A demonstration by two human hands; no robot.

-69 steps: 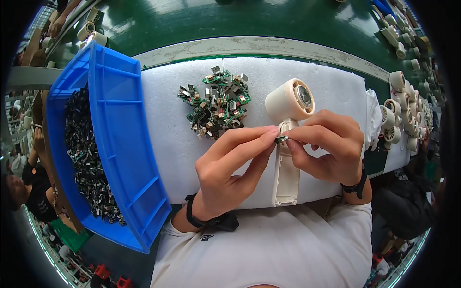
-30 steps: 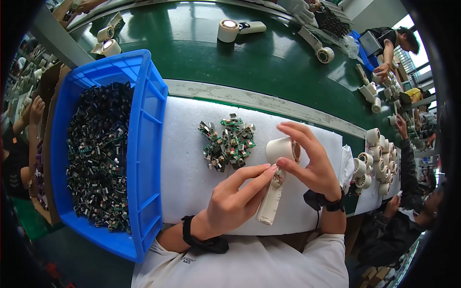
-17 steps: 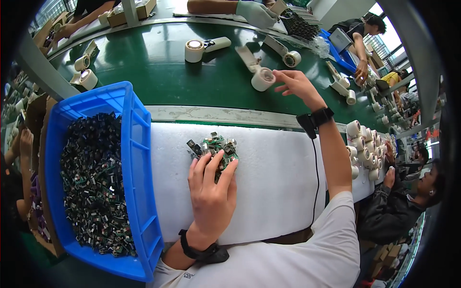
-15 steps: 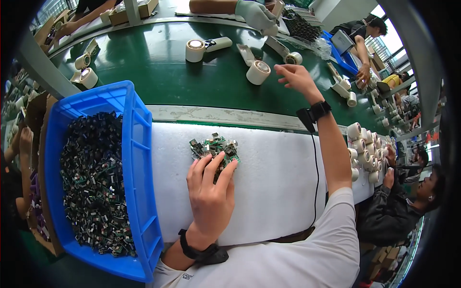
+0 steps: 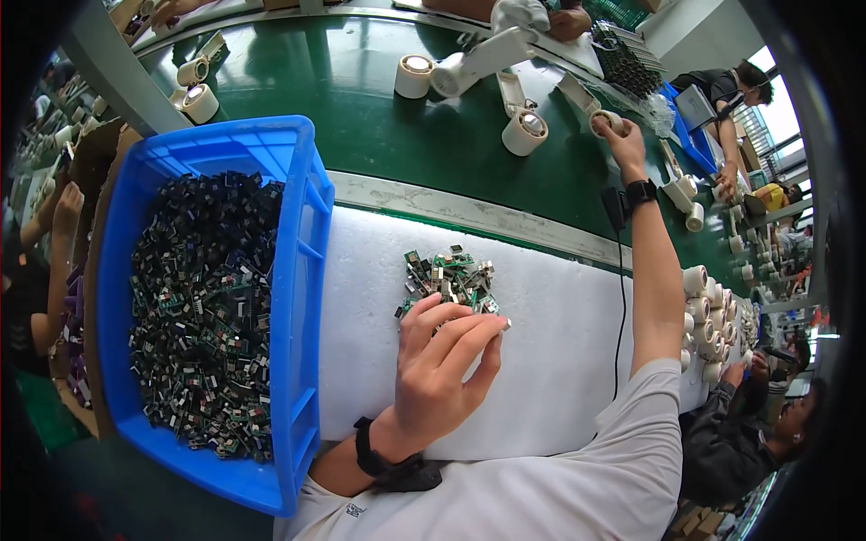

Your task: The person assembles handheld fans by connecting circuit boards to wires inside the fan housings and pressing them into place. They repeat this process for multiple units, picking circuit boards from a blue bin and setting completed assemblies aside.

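Observation:
My left hand (image 5: 448, 356) is over a small pile of green circuit boards (image 5: 456, 278) on the white foam sheet. Its thumb and index finger meet at a small circuit board (image 5: 505, 323), mostly hidden by the fingertips. Stretched far out over the green belt, my right hand (image 5: 624, 151) has its fingers closed on the round end of a cream handheld device (image 5: 606, 123). The device's flat handle part points away to the left. To the left of my left hand stands a blue crate (image 5: 302, 270) filled with many similar boards.
More cream devices lie on the green belt (image 5: 343, 117), one nearby being a round-bodied unit (image 5: 524, 133). Stacked cream cylinders (image 5: 708, 316) stand at right. A black cable (image 5: 622, 316) hangs from my right wrist. Across the belt, a co-worker's gloved hand (image 5: 520, 13) is beside a blurred device.
My right hand has reached further right and closed on a cream device. The left hand's fingers have drawn together at the pile. The view has shifted; a device across the belt is moving.

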